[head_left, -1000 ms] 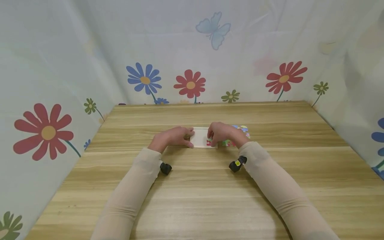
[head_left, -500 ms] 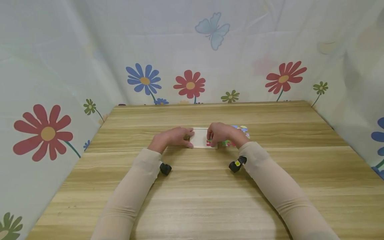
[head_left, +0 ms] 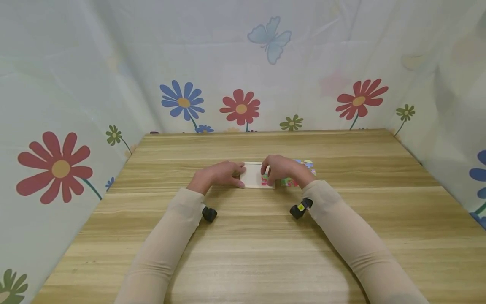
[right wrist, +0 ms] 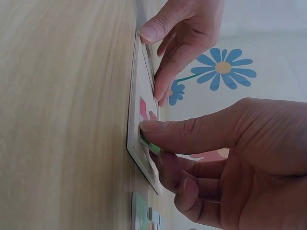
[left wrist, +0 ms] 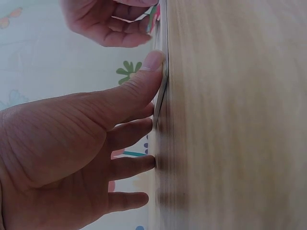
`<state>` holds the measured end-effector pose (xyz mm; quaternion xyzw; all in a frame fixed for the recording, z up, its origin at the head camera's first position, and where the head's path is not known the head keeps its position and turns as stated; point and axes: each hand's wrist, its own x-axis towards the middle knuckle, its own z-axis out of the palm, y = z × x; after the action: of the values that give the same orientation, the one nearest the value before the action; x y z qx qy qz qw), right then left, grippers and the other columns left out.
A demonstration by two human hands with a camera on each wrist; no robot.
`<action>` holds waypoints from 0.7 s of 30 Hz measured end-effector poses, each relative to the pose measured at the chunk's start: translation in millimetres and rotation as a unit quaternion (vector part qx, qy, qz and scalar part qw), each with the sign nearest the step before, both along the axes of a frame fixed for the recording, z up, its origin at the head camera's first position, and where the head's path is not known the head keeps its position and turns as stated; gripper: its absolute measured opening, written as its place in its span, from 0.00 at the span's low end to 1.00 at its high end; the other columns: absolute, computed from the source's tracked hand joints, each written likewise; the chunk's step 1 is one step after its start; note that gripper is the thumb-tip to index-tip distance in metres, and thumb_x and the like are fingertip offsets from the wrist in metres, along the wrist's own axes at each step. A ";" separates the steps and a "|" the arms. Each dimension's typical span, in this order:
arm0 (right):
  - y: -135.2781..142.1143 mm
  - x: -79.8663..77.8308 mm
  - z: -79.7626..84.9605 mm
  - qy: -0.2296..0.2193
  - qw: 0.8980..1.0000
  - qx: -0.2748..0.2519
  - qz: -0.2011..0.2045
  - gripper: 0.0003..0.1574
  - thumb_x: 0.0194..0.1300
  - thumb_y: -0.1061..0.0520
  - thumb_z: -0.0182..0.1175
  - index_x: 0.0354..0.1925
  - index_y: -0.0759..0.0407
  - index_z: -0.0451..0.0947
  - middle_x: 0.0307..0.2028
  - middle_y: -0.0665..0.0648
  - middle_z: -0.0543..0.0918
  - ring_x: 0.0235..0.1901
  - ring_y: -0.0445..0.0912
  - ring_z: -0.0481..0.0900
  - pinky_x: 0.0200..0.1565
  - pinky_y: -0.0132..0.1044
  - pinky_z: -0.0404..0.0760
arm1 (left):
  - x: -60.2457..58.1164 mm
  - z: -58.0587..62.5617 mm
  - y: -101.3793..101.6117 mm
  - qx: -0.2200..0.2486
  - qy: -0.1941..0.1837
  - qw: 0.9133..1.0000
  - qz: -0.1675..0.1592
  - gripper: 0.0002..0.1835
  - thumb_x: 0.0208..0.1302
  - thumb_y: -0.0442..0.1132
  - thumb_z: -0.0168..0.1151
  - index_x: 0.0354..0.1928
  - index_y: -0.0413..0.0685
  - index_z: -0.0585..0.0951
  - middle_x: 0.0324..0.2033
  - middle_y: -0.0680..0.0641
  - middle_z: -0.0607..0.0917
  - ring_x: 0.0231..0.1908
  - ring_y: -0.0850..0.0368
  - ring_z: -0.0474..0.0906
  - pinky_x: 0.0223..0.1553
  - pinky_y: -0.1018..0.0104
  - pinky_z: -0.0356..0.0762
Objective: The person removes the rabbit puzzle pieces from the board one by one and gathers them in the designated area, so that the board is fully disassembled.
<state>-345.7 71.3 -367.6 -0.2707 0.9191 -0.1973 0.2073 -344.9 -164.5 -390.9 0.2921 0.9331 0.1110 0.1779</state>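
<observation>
A flat white puzzle board (head_left: 252,175) with a raised rim lies on the table between both hands. My left hand (head_left: 222,173) holds its left end, the thumb (left wrist: 152,62) on the near corner and a forefinger along the far side. Over the board's right part, my right hand (head_left: 280,167) pinches a small green puzzle piece (right wrist: 151,144) between thumb and fingers. Red and pink printed pieces (right wrist: 144,109) lie on the board just beside that piece. The right fingers partly hide the board's right end.
Several colourful puzzle pieces (head_left: 309,165) lie together on the table right of the board, partly behind the right wrist. The wooden table (head_left: 243,245) reaches back to a flower-print curtain (head_left: 212,55). Black wrist cameras (head_left: 209,213) hang below the sleeves.
The right hand's forefinger has shifted slightly left and the gap between it and the thumb looks wider. The left hand and the board stay in place.
</observation>
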 end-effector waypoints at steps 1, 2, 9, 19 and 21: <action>0.6 -0.4 -0.3 -0.001 1.000 0.000 0.000 0.19 0.56 0.67 0.70 0.48 0.63 0.82 0.44 0.59 0.84 0.41 0.48 0.80 0.43 0.39 0.80 | 0.1 -0.7 -0.1 0.000 -0.001 1.000 0.000 0.41 0.64 0.56 0.67 0.74 0.47 0.65 0.76 0.46 0.59 0.74 0.48 0.56 0.73 0.55 0.54; 1.3 -0.8 -0.4 -0.001 1.000 -0.002 0.000 0.20 0.57 0.67 0.69 0.49 0.63 0.82 0.44 0.59 0.85 0.42 0.48 0.81 0.44 0.39 0.80 | 0.1 -1.1 -0.1 0.000 -0.002 1.000 0.000 0.41 0.64 0.56 0.67 0.74 0.47 0.65 0.76 0.46 0.59 0.74 0.48 0.56 0.73 0.55 0.54; 5.8 -3.1 4.2 0.009 1.000 -0.023 0.017 0.15 0.61 0.70 0.62 0.45 0.61 0.87 0.38 0.57 0.85 0.35 0.46 0.77 0.39 0.36 0.78 | -0.8 0.3 0.6 -0.005 0.006 1.000 0.003 0.41 0.64 0.56 0.67 0.74 0.47 0.65 0.76 0.47 0.59 0.74 0.48 0.55 0.73 0.55 0.53; 6.5 -1.7 6.4 -0.012 0.999 -0.042 0.029 0.17 0.60 0.73 0.60 0.45 0.62 0.87 0.39 0.57 0.85 0.37 0.47 0.77 0.39 0.35 0.80 | 1.7 1.6 0.6 -0.003 0.001 1.000 0.012 0.41 0.63 0.56 0.67 0.74 0.48 0.66 0.76 0.48 0.59 0.74 0.49 0.55 0.73 0.55 0.53; 8.5 -2.1 6.4 -0.006 0.999 -0.037 0.037 0.21 0.59 0.74 0.59 0.48 0.61 0.86 0.40 0.57 0.85 0.39 0.47 0.77 0.41 0.36 0.80 | 2.1 1.2 0.8 -0.002 0.002 1.000 0.007 0.41 0.64 0.56 0.67 0.74 0.47 0.66 0.76 0.47 0.59 0.74 0.48 0.55 0.73 0.54 0.53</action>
<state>-347.8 79.8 -361.2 -0.3109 0.8994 -0.2246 0.2095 -342.8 -163.7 -389.7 0.2849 0.9358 0.1098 0.1762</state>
